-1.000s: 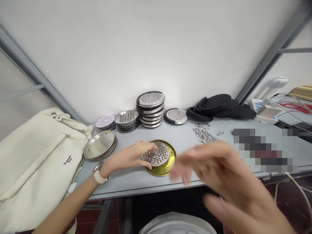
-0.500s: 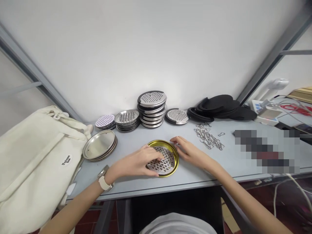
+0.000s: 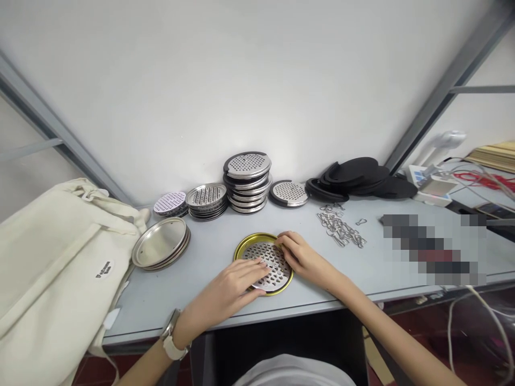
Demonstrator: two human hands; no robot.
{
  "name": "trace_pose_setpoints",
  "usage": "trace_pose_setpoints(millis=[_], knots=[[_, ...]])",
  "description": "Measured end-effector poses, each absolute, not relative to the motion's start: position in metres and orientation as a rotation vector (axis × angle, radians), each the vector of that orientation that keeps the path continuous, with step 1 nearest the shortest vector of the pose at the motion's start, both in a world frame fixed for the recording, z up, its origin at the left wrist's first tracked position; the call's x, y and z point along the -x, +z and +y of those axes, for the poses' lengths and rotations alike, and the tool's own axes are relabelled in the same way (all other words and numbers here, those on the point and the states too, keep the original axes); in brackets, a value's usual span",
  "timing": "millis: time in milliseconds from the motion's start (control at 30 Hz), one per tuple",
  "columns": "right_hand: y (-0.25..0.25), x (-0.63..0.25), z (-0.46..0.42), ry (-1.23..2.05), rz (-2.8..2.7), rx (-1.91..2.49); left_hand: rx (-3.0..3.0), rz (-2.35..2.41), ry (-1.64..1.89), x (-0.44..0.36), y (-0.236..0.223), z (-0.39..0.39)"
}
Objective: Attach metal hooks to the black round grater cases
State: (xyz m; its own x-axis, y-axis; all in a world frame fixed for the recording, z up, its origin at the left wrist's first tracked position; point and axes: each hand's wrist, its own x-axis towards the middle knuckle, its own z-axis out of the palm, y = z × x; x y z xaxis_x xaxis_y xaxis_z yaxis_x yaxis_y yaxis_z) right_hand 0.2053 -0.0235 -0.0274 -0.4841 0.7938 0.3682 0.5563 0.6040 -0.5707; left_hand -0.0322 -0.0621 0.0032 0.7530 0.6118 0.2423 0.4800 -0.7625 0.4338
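Note:
A round brass-coloured tray (image 3: 243, 247) lies flat on the table, and a perforated steel grater disc (image 3: 273, 262) sits inside its rim. My left hand (image 3: 229, 289) rests flat on the near left part of the disc, hiding that part. My right hand (image 3: 301, 257) comes in from the right, its fingertips curled at the disc's far right edge beside the brass rim. I cannot tell whether those fingers grip the disc. A watch with a pale strap is on my left wrist.
Behind my hands, a tall stack of grater discs (image 3: 247, 182) stands among smaller stacks on the grey table (image 3: 201, 246). Black rubber-like pieces (image 3: 358, 177) and loose metal clips (image 3: 338, 228) lie to the right. Plain steel lids (image 3: 160, 242) and a cream canvas bag (image 3: 60, 268) are left.
My left hand has slid towards me across the disc. The disc now sits more centrally in the brass tray. My right fingers have moved from the brass rim onto the disc's edge.

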Motion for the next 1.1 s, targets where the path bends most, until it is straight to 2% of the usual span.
trace_pose_setpoints(millis=[367,600,1100], knots=[[-0.034,-0.206,-0.022,0.45,-2.251,1.039,-2.254,1.05,0.453,0.04,0.008,-0.056],[-0.035,-0.205,-0.022,0.465,-2.226,1.059,-2.371,1.026,0.496,0.035,0.013,-0.053],[-0.032,-0.205,-0.023,0.47,-2.221,1.055,-2.525,0.788,0.34,0.042,0.034,-0.04]])
